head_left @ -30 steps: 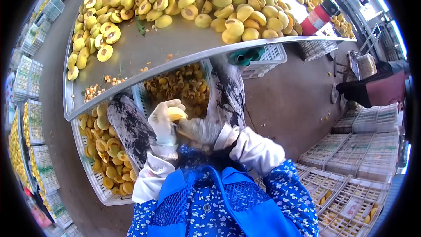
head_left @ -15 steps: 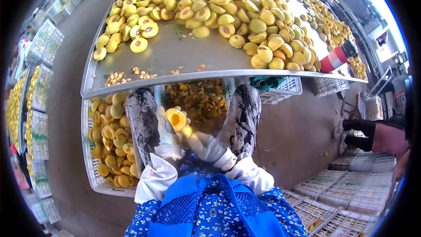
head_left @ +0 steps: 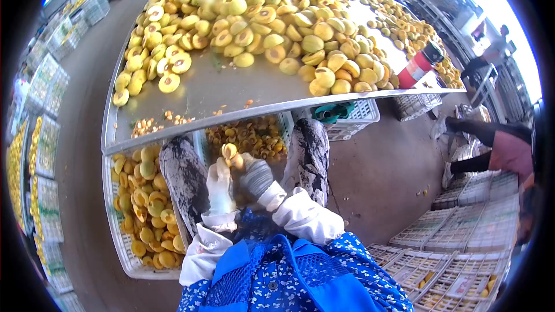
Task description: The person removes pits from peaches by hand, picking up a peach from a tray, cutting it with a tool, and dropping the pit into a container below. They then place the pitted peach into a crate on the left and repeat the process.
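My left hand [head_left: 219,180], in a pale glove, grips a yellow peach half [head_left: 229,151] above my lap. Against it is my right hand [head_left: 256,178] in a grey glove, its fingers curled in close to the fruit; whatever they hold is hidden. Below and beyond my hands, between my knees, a crate [head_left: 199,143] holds small brownish-yellow fruit scraps [head_left: 248,136]. By my left leg stands a white crate [head_left: 120,241] filled with peach halves [head_left: 151,196].
A metal table [head_left: 202,89] ahead carries a heap of peach halves [head_left: 260,23], a small pile of pits [head_left: 151,127] and a red bottle [head_left: 417,68]. White crates [head_left: 445,225] are stacked at right. Another person's legs [head_left: 480,147] show there.
My right hand has moved up against the fruit in my left hand. The peach half has turned and its hollow no longer faces me. The whole view has shifted slightly.
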`<state>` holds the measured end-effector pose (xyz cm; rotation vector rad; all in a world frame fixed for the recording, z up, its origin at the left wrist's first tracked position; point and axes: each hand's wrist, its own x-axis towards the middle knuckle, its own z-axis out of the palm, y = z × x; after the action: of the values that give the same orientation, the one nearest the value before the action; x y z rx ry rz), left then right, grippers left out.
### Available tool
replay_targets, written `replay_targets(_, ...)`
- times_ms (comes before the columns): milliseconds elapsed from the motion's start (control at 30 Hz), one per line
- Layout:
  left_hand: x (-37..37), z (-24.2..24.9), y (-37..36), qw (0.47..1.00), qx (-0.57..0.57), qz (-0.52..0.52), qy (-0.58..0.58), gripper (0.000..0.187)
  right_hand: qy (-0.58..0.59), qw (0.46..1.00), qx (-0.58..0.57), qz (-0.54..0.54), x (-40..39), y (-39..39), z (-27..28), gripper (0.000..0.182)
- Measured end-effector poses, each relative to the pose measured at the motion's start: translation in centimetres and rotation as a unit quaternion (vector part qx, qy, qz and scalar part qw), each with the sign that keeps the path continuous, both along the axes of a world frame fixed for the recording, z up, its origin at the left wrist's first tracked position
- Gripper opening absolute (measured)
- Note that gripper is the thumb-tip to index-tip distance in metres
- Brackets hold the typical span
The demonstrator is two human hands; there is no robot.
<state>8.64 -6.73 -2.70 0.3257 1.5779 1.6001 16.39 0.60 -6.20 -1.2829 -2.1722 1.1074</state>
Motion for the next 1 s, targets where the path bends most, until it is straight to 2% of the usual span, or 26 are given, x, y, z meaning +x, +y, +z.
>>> replay_targets(33, -0.1, 0.0, 0.3, 0.999, 0.023, 0.028, -0.039, 0.033, -0.033, 0.999, 0.027, 0.015, -0.1, -0.2, 1.1, 0.031)
replay_targets(100, -0.6, 0.8, -0.4, 0.989, 0.031, 0.022, -0.142, 0.035, 0.152, 0.987, -0.057, 0.003, 0.0, -0.4, 1.3, 0.027)
replay_targets(133, -0.8, 0.2, -1.2, 0.994, 0.049, 0.003, -0.099, 0.032, 0.235, 0.965, -0.116, -0.015, -0.4, -0.6, 1.1, 0.024)
replay_targets(167, -1.0, -0.4, -2.0, 0.996, 0.069, -0.012, -0.056, 0.029, 0.251, 0.961, -0.115, 0.001, -0.2, -0.9, 3.1, 0.024)
replay_targets(233, -2.5, -2.7, -2.7, 0.957, 0.187, -0.001, -0.221, 0.028, 0.092, 0.995, -0.038, 0.030, -0.5, -0.6, 2.8, 0.024)
replay_targets(267, -4.1, -2.6, -3.1, 0.778, 0.302, -0.031, -0.551, 0.026, 0.020, 0.998, 0.032, 0.054, -0.1, -0.9, 4.4, 0.025)
replay_targets(300, -4.1, -2.4, -4.4, 0.880, 0.261, 0.046, -0.395, 0.030, 0.092, 0.994, 0.053, 0.038, 0.3, -1.4, 4.3, 0.021)
replay_targets(333, -3.4, 0.4, -5.0, 0.953, 0.160, 0.120, -0.228, 0.036, 0.167, 0.986, 0.014, -0.007, 0.7, -1.3, 4.1, 0.021)
replay_targets(367, -5.4, -0.1, -6.5, 0.952, 0.194, 0.108, -0.209, 0.041, 0.242, 0.969, -0.024, -0.052, 1.1, -0.9, 4.0, 0.020)
replay_targets(400, -9.1, -2.0, -8.5, 0.989, 0.088, 0.117, -0.029, 0.041, 0.325, 0.939, -0.079, -0.075, 1.2, -0.3, 2.2, 0.019)
replay_targets(433, -10.8, -1.1, -8.7, 0.944, -0.115, 0.150, 0.269, 0.038, 0.315, 0.934, -0.161, -0.054, 0.6, 0.4, -4.1, 0.023)
replay_targets(467, -13.4, -3.3, -10.0, 0.822, -0.173, 0.110, 0.532, 0.032, 0.280, 0.920, -0.268, -0.055, 2.1, 0.0, -4.3, 0.025)
replay_targets(500, -13.7, 0.1, -8.8, 0.664, -0.240, 0.056, 0.706, 0.035, 0.243, 0.895, -0.370, -0.054, 3.5, 0.0, -4.1, 0.027)
replay_targets(567, -11.6, 7.4, -1.5, 0.659, -0.123, 0.027, 0.741, 0.042, 0.232, 0.838, -0.489, -0.069, 4.3, 0.2, -1.6, 0.033)
replay_targets(600, -10.3, 9.3, 2.9, 0.663, -0.070, -0.015, 0.745, 0.044, 0.263, 0.839, -0.475, -0.032, 5.0, 0.6, 0.4, 0.034)
replay_targets(633, -8.9, 11.2, 7.7, 0.662, -0.014, -0.056, 0.747, 0.046, 0.230, 0.822, -0.520, -0.030, 5.2, 1.3, 0.9, 0.033)
replay_targets(667, -7.0, 13.0, 12.5, 0.568, 0.042, -0.127, 0.812, 0.048, 0.229, 0.839, -0.492, -0.040, 4.6, 1.5, -1.3, 0.031)
replay_targets(700, -5.7, 12.3, 17.1, 0.492, 0.080, -0.153, 0.853, 0.047, 0.231, 0.854, -0.464, -0.052, 3.9, 1.1, -3.7, 0.030)
replay_targets(733, -4.4, 12.2, 21.7, 0.459, 0.059, -0.236, 0.855, 0.047, 0.209, 0.858, -0.463, -0.078, 3.5, 1.1, -3.9, 0.029)
replay_targets(767, -3.7, 11.2, 26.0, 0.373, 0.070, -0.282, 0.881, 0.048, 0.297, 0.882, -0.359, -0.064, 2.8, 0.4, -5.9, 0.028)
replay_targets(833, -3.4, 6.9, 33.2, 0.255, 0.027, -0.328, 0.909, 0.052, 0.266, 0.879, -0.395, -0.004, 4.6, 2.0, -2.3, 0.030)
replay_targets(900, -4.0, 3.4, 37.6, 0.167, 0.032, -0.285, 0.943, 0.048, 0.202, 0.906, -0.371, 0.008, 4.8, 2.5, -3.1, 0.032)
replay_targets(933, -3.4, 2.8, 38.2, 0.158, 0.027, -0.278, 0.947, 0.041, 0.231, 0.905, -0.358, -0.006, 4.7, 2.5, -3.5, 0.032)
replay_targets(1000, -3.1, 1.8, 38.0, 0.139, 0.050, -0.248, 0.957, 0.029, 0.232, 0.884, -0.404, -0.026, 4.7, 2.5, -4.1, 0.033)
